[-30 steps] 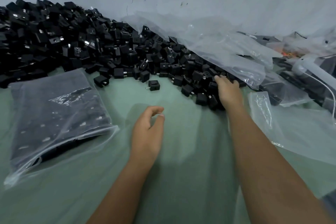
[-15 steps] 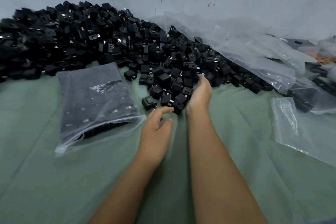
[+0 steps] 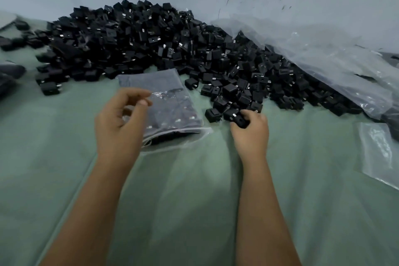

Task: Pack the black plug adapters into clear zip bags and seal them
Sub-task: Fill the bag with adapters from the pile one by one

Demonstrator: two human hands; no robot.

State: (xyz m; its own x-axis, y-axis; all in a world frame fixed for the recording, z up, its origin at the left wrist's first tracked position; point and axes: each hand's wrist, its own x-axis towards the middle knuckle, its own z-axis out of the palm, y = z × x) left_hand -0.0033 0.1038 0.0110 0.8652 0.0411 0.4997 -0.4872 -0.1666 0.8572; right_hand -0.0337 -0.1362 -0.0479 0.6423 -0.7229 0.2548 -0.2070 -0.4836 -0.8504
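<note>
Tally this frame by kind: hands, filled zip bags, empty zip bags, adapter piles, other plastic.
Hands: 2 (left hand, right hand)
Filled zip bag: 1
Empty zip bag: 1
Adapter pile: 1, with too many adapters to count
Large clear plastic sheet: 1
Total: 6

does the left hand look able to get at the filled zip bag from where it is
Probably yes: the left hand hovers over the filled zip bag's near left corner, holding nothing, and nothing lies between them.
</note>
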